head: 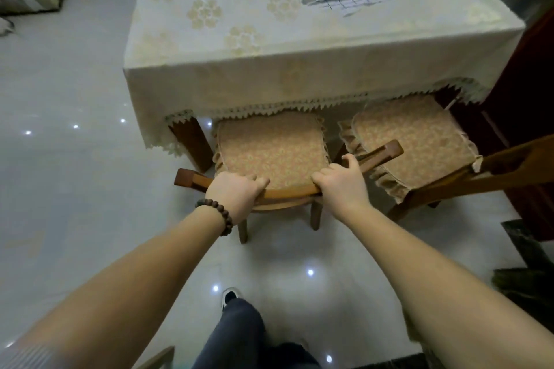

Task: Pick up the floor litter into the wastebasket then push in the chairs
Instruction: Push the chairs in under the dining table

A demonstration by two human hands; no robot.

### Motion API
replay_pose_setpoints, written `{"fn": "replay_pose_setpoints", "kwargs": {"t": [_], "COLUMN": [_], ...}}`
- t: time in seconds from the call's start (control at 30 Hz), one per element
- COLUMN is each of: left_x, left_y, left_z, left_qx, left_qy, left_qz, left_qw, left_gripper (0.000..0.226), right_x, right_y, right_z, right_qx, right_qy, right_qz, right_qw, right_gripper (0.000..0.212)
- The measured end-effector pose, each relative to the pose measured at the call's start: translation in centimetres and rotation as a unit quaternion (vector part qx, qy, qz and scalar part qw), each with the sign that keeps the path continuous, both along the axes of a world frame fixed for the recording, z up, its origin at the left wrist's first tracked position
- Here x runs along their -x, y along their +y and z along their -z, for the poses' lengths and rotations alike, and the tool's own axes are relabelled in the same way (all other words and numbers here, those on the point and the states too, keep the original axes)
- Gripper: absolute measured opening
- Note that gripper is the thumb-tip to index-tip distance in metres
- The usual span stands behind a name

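Overall light: moderate, indoor, cool cast.
Source: overhead; small white point reflections dot the glossy floor [75, 93].
Glare: broad pale sheen on floor, left side.
Shadows: soft and dark under the table [192, 141] and chair seat.
Blur: slight motion softness throughout; forearms at bottom corners smeared.
Distortion: wide-angle bowing at edges; table sides splay outward.

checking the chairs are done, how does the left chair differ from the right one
Both hands, left hand and right hand, grip the top rail of the left chair; no hand touches the right chair. The left chair faces the table squarely, the right one sits angled. The left seat's front edge is under the tablecloth fringe; the right seat's is too, but its back juts out further. Both have wooden frames and matching frilled cushions.
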State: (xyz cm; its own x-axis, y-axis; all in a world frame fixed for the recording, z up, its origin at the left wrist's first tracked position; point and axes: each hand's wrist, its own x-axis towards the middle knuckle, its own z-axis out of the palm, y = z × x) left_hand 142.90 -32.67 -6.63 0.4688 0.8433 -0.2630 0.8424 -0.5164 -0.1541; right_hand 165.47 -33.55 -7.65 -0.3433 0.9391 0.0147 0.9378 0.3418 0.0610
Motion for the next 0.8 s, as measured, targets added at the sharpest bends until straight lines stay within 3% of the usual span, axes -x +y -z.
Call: {"fn": "replay_pose_setpoints", "kwargs": {"t": [0.13, 0.3, 0.47, 0.6, 0.7, 0.8], "left_x": [-0.3, 1.1, 3.1, 4.0, 4.2, 4.1], "left_y": [2.6, 6.3, 10.6, 13.8, 14.8, 15.6], "left_z": [-0.4, -0.4, 0.2, 0.2, 0.2, 0.3], "left_qx": [-0.018, -0.004, -0.021, -0.014, -0.017, -0.018], "left_qy": [-0.003, -0.002, -0.016, -0.007, -0.004, -0.012], "left_qz": [0.005, 0.010, -0.017, -0.020, -0.011, 0.002], "left_qw": [1.000, 1.000, 1.000, 1.000, 1.000, 1.000], "left_gripper": [0.041, 0.038, 0.059, 0.032, 0.021, 0.017], "right_x": [-0.4, -0.8, 1.0, 1.9, 1.9, 1.5], "right_y": [3.5, 8.1, 11.5, 14.9, 16.1, 16.9], "right_z": [-0.6, -1.6, -1.4, -1.3, -1.1, -0.8], "right_qx": [0.030, 0.080, 0.062, 0.048, 0.026, 0.024], "right_qy": [-0.035, -0.068, -0.052, -0.042, -0.057, -0.051], "right_qz": [-0.050, -0.095, -0.102, -0.114, -0.129, -0.133], "right_qw": [0.998, 0.990, 0.992, 0.991, 0.990, 0.990], "right_gripper": [0.004, 0.019, 0.009, 0.007, 0.030, 0.035]}}
